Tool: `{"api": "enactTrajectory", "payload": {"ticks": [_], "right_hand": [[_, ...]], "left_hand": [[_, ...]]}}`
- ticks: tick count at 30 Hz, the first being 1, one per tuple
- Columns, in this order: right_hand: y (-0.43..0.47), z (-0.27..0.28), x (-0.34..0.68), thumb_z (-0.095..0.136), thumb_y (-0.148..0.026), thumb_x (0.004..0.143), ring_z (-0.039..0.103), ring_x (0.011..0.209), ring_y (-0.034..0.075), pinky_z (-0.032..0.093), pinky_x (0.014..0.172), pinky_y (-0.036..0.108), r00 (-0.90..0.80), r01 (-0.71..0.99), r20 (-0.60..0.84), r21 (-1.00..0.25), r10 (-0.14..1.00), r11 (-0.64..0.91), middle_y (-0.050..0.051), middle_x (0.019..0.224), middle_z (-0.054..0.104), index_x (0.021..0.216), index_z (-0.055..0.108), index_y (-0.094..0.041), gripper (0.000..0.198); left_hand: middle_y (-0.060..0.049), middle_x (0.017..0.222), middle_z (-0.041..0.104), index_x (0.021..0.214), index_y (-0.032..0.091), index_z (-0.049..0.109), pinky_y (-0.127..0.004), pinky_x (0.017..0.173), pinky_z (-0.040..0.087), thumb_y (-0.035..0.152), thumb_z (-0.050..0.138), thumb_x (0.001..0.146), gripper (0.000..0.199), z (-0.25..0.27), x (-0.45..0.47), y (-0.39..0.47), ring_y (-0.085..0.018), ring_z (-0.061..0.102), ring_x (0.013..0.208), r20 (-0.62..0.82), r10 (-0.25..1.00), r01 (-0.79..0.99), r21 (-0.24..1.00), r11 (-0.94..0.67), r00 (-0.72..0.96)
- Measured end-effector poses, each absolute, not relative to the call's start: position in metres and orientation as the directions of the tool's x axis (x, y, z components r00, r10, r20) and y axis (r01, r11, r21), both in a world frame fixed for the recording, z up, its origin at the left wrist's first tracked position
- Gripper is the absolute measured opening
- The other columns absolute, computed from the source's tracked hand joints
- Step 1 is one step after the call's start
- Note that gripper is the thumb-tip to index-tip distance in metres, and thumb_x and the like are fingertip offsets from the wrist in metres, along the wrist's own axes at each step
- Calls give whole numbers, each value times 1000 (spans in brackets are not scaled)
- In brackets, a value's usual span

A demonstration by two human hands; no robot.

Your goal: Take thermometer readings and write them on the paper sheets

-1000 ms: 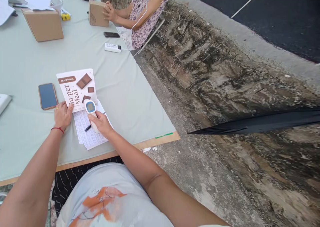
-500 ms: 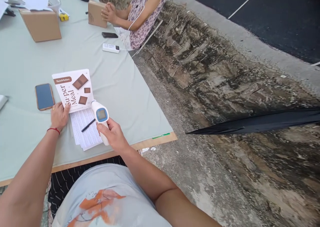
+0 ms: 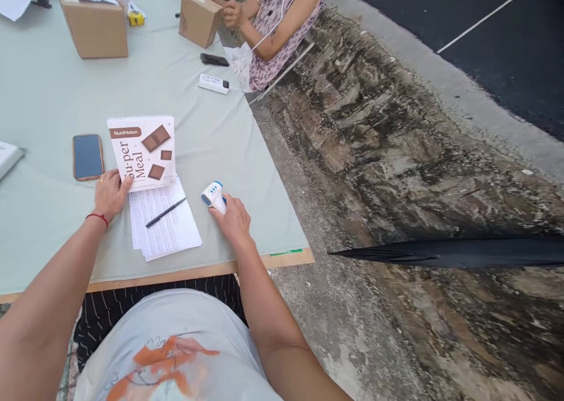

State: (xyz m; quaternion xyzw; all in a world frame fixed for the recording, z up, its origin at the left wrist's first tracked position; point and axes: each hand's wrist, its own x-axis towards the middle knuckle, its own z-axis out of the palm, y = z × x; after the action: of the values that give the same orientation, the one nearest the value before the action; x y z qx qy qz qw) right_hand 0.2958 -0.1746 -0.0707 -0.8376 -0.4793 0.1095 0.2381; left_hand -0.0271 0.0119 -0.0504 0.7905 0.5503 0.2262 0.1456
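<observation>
My left hand [image 3: 111, 194] grips the lower left corner of a white "NutriMotion Su-per Meal" box [image 3: 150, 132], which stands upright with its printed front toward me. Sheets of handwritten paper [image 3: 183, 236] lie beneath and in front of the box, and a black pen [image 3: 165, 213] rests across them. Right of the papers, my right hand [image 3: 235, 221] is closed around a white and blue infrared thermometer [image 3: 214, 197], low at the tablecloth. Its head points away from the box, and my fingers hide most of the handle.
A phone [image 3: 87, 157] lies left of the box. Farther back are a cardboard box [image 3: 99, 33], a yellow tape measure [image 3: 136, 17], a black device [image 3: 214, 59] and a white device [image 3: 214, 83]. Across the table [image 3: 247, 171], another person's hands hold a brown carton [image 3: 198, 22].
My right hand has moved the thermometer from beside the box down and right, turning it over near the tablecloth. My left hand stays on the box. The other person's carton has turned.
</observation>
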Motion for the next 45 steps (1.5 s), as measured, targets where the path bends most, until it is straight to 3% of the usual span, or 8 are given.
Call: {"api": "enactTrajectory", "payload": {"ticks": [3, 6, 9, 18, 22, 27, 33, 45], "right_hand": [[-173, -70, 290, 76, -33, 90, 58, 118, 34, 50, 99, 48, 486, 808, 130, -443, 864, -388, 18, 127, 63, 139, 66, -19, 52], [-164, -67, 265, 65, -25, 99, 58, 117, 32, 48, 100, 47, 322, 878, 238, -438, 916, -194, 15, 127, 62, 136, 71, -23, 38], [-147, -65, 239, 61, -19, 104, 58, 109, 29, 47, 96, 45, 87, 908, 218, -418, 972, 13, 13, 116, 64, 132, 76, -26, 34], [-152, -64, 258, 59, -20, 107, 59, 99, 26, 44, 90, 39, -202, 898, 148, -366, 968, 243, 10, 99, 68, 104, 78, -23, 18], [-177, -69, 259, 57, -32, 104, 59, 83, 22, 49, 79, 36, 22, 720, 234, -678, 972, 146, 5, 88, 66, 100, 68, -23, 14], [-190, -79, 224, 61, -40, 87, 60, 73, 19, 54, 70, 34, 352, 255, 65, -966, 934, -29, 1, 79, 64, 86, 60, -26, 14], [-187, -79, 200, 64, -39, 74, 57, 66, 18, 53, 66, 32, 426, 147, -51, -981, 903, -125, -1, 70, 65, 77, 63, -26, 13], [-190, -78, 198, 62, -36, 76, 58, 65, 18, 52, 70, 34, 394, 210, -44, -968, 918, -137, -2, 67, 63, 73, 66, -26, 11]], "left_hand": [[-18, 145, 68, 127, 20, 75, -57, 117, 43, 72, 28, 104, 74, -48, -26, 9, -40, 56, 139, 167, 937, 813, 466, -349, 306], [-20, 146, 68, 128, 17, 73, -59, 118, 42, 71, 28, 103, 75, -46, -25, 7, -41, 56, 140, 169, 929, 800, 473, -370, 330], [-18, 145, 69, 129, 19, 74, -58, 119, 41, 70, 32, 103, 70, -44, -26, 6, -40, 57, 138, 188, 916, 774, 490, -400, 354], [-17, 147, 67, 129, 20, 74, -60, 119, 41, 70, 39, 101, 67, -45, -26, 4, -42, 57, 138, 175, 910, 750, 520, -409, 376], [-15, 147, 66, 132, 22, 73, -60, 119, 41, 74, 45, 99, 67, -44, -26, 2, -43, 56, 139, 159, 905, 740, 528, -416, 395], [-17, 153, 62, 138, 22, 66, -61, 124, 36, 86, 61, 86, 83, -43, -25, 0, -44, 51, 144, 129, 888, 743, 504, -441, 440], [-17, 157, 59, 139, 24, 62, -62, 126, 34, 93, 72, 72, 96, -48, -24, 3, -46, 49, 146, 114, 884, 755, 478, -448, 453], [-18, 158, 58, 142, 23, 63, -63, 127, 32, 89, 68, 79, 91, -46, -24, 1, -46, 49, 146, 111, 881, 755, 473, -453, 460]]}}
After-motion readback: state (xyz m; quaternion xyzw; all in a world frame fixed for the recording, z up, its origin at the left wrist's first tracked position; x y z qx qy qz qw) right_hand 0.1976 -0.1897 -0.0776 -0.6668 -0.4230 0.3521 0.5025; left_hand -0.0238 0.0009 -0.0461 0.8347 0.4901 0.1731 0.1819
